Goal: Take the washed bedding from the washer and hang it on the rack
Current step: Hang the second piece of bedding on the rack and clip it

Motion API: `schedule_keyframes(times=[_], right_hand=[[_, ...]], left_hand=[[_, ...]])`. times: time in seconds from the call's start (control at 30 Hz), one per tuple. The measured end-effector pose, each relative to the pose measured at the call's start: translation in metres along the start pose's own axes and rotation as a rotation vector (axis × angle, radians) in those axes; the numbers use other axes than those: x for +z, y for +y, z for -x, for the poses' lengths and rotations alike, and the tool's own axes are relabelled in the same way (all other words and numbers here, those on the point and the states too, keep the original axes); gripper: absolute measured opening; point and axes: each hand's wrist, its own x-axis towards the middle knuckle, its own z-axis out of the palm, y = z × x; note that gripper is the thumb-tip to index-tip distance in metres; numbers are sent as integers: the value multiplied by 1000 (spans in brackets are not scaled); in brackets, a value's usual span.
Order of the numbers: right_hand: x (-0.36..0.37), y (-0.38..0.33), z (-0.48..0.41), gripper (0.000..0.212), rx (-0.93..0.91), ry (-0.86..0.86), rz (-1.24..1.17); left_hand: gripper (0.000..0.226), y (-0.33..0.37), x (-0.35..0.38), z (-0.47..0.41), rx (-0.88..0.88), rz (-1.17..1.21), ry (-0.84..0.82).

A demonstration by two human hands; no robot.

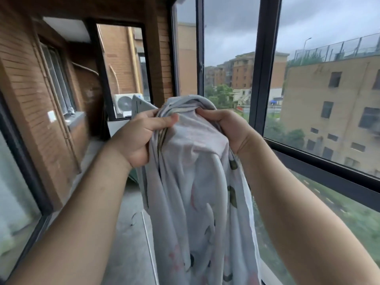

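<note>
A pale grey-blue bedsheet with faint pink and dark leaf prints hangs bunched in front of me, raised at chest height. My left hand grips its gathered top from the left, thumb across the cloth. From the right, my right hand clutches the same bunched top. The cloth drapes down past the bottom of the view. Behind the sheet a white raised panel pokes out, possibly the washer lid; the washer body is hidden. No drying rack is in view.
I stand on an enclosed balcony. Dark-framed windows run along the right and front. A brick wall with a window is on the left. An outdoor air-conditioner unit sits beyond the glass. Grey floor lies below.
</note>
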Motion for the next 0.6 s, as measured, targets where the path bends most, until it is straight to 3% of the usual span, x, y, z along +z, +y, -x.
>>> schedule_keyframes(times=[0.17,0.27,0.33,0.43,0.6], right_hand=[[-2,10,-21,38,39,-36,62],[-10,22,-27,57,38,-67,19],[-15,30,-33,68,73,-73,39],[-14,32,-48,77,123,35,162],[-4,21,-61,30,58,219,471]], left_hand=[[51,-12,-13,-19,49,-46,127],[44,-25,-15,-26,27,-111,129],[50,-31,-17,-33,21,-139,139],[52,-34,-24,-47,3,-163,190],[42,-40,-33,-76,1,-150,304]])
